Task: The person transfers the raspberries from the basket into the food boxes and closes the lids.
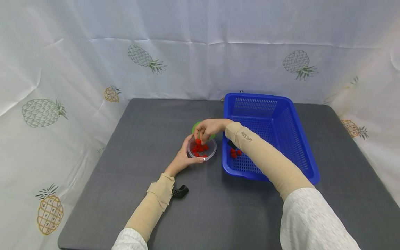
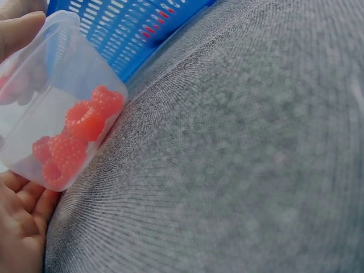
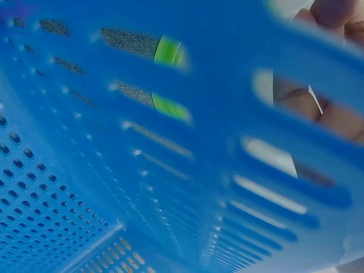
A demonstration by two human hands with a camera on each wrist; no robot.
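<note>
From here, the right hand (image 1: 210, 127) seems to pinch a red raspberry (image 1: 198, 141) over the clear tub (image 1: 212, 148), its rim clasped by the left hand (image 1: 180, 160). Other raspberries (image 1: 200, 149) lie inside; a green lid (image 1: 195, 125) sits just behind on the bench (image 1: 140, 139), more berries (image 1: 234, 155) in the blue basket (image 1: 282, 126). I'd call this filling; next calls for loosening the fingertips, tub kept steady

red raspberries (image 1: 200, 149), blue basket (image 1: 226, 107), grey tabletop (image 1: 140, 146), pineapple-print cloth (image 1: 200, 69)
</note>
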